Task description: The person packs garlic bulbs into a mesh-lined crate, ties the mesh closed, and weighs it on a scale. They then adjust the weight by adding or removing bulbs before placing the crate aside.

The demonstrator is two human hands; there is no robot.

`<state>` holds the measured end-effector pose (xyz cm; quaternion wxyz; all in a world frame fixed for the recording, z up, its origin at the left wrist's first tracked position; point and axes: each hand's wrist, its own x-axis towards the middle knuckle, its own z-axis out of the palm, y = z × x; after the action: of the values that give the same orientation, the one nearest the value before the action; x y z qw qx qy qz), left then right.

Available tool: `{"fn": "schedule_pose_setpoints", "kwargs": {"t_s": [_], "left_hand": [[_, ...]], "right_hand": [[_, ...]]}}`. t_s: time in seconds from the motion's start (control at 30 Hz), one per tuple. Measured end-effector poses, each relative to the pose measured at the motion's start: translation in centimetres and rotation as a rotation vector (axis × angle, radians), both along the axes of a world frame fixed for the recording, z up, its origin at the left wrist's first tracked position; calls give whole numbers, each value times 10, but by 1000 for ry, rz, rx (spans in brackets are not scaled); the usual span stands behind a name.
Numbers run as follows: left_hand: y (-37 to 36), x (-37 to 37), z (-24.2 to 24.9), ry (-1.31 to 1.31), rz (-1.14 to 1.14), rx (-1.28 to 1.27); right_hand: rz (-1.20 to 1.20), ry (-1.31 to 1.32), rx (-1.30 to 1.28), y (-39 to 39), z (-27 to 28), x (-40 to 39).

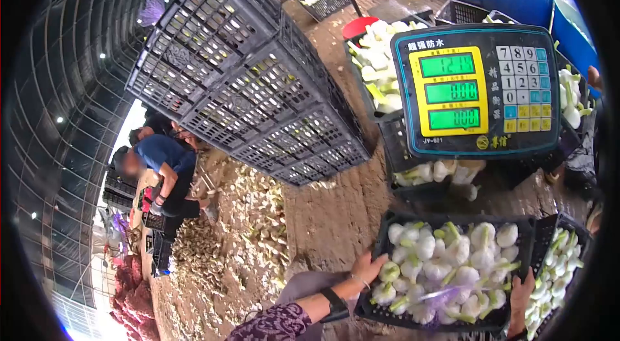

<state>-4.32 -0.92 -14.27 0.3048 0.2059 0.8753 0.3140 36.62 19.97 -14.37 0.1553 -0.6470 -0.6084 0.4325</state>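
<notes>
A black plastic crate point(525, 241) full of white garlic bulbs point(458, 250) with short green stems is in front of me at lower right. My left hand point(368, 271) grips its left rim, with a dark band on that wrist. At the opposite rim my right hand point(520, 296) is closed on the crate's side, its fingers partly hidden. A bit of purple netting point(445, 296) lies over the bulbs. Just beyond the crate stands a digital scale display point(475, 89) with green readouts and a keypad.
Tall stacked black crates point(252, 76) stand left of centre. Another garlic crate point(554, 276) is at my right, and more garlic point(378, 63) sits behind the display. Loose garlic point(252, 225) covers part of the floor. A person in a blue shirt point(165, 154) bends at left near red sacks point(132, 296).
</notes>
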Motion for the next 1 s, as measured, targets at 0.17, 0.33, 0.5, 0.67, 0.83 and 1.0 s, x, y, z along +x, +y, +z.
{"fn": "schedule_pose_setpoints", "kwargs": {"t_s": [0.17,0.33,0.5,0.67,0.83,1.0], "left_hand": [[-5,5,6,100,-104,-156],[-28,12,75,94,-194,48],[-43,9,208,-215,-404,63],[-45,2,387,-704,-322,240],[-47,-46,526,-589,-187,513],[-37,-145,643,-505,30,810]], "right_hand": [[58,-223,399,-5,-26,8],[-47,-35,23,-55,80,24],[-102,-38,32,-118,222,76],[-107,58,169,-129,399,77],[-48,-1,500,-88,551,34],[-20,85,634,4,667,-68]]}}
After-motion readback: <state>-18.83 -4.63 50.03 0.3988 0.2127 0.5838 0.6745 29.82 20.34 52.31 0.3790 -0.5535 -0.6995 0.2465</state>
